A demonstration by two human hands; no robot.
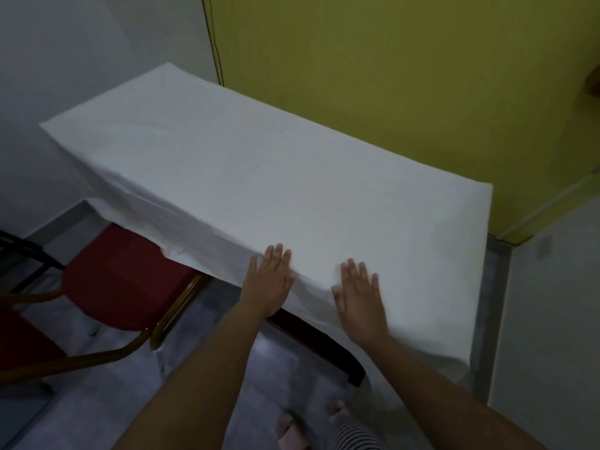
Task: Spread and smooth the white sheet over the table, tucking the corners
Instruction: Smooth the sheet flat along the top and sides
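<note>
The white sheet (pixel 259 177) lies flat over the whole table top and hangs down over the left side and the near end. A dark strip of the table's edge (pixel 311 339) shows below the hanging cloth at the near end. My left hand (pixel 269 280) rests flat on the sheet at the near edge, fingers apart and pointing away from me. My right hand (pixel 358 297) lies flat beside it, a little lower, on the cloth that drapes over the near end. Small creases gather between the two hands. Neither hand grips the cloth.
A red padded chair (pixel 126 280) with a gold metal frame is pushed partly under the table's left side. A yellow-green wall (pixel 389 76) runs along the table's far right side, a white wall (pixel 65 60) at the left. Grey floor lies below, with my foot (pixel 336 409) showing.
</note>
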